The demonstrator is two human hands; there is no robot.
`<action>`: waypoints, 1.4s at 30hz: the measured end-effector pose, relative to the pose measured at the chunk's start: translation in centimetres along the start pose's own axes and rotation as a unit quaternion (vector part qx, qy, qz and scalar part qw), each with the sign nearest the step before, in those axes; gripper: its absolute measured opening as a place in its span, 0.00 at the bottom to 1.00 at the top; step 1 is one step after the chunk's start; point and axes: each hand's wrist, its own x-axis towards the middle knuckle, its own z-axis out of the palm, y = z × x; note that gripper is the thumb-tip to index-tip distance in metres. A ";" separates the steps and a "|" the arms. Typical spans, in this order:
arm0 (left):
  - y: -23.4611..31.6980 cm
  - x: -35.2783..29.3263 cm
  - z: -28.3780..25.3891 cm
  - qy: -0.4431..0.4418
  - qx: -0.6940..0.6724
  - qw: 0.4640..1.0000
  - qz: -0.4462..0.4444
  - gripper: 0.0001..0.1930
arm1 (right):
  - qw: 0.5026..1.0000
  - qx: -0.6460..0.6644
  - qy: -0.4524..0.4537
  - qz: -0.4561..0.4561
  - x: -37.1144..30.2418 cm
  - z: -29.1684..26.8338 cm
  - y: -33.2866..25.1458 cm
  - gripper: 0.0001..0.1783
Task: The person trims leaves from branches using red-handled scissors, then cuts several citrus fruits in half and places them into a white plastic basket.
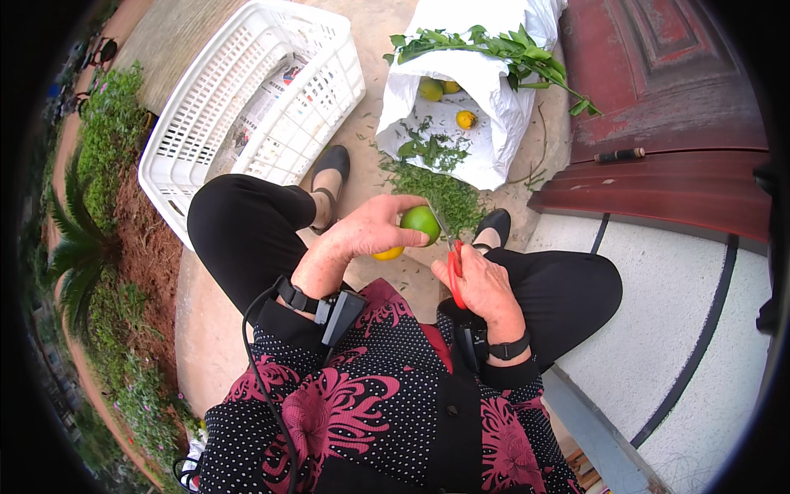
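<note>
My left hand (pixel 370 226) is closed round a green citrus fruit (pixel 419 221) in front of my knees. In my right hand (pixel 487 286) is a pair of scissors (pixel 455 280) with red handles; the metal blades reach up beside the fruit's right side. A yellow fruit (pixel 388 253) shows just under my left hand, and I cannot tell whether it is held or lies lower down. Beyond my hands, a white woven sack (pixel 510 136) lies with its mouth towards me, holding a few yellow and greenish citrus fruits (pixel 466 120) and loose leaves.
A large white plastic basket (pixel 333 99), lined with newspaper, stands at the far left. Leafy cuttings (pixel 440 188) are scattered on the ground between my feet. A leafy branch (pixel 494 45) lies across the sack. A dark red door (pixel 658 82) is at the right, with plants (pixel 82 247) on the left.
</note>
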 end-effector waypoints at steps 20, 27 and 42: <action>-0.2 0.0 0.6 0.016 0.086 0.996 -0.015 0.34 | 0.997 -0.058 0.040 -0.034 -0.3 0.9 0.8 0.30; -0.7 0.8 0.5 0.044 -0.176 0.982 -0.047 0.32 | 0.997 0.013 0.070 0.037 0.5 1.1 1.4 0.30; -0.6 0.8 0.1 -0.037 -0.730 0.679 0.064 0.30 | 0.958 0.286 0.027 0.019 0.6 1.3 1.5 0.21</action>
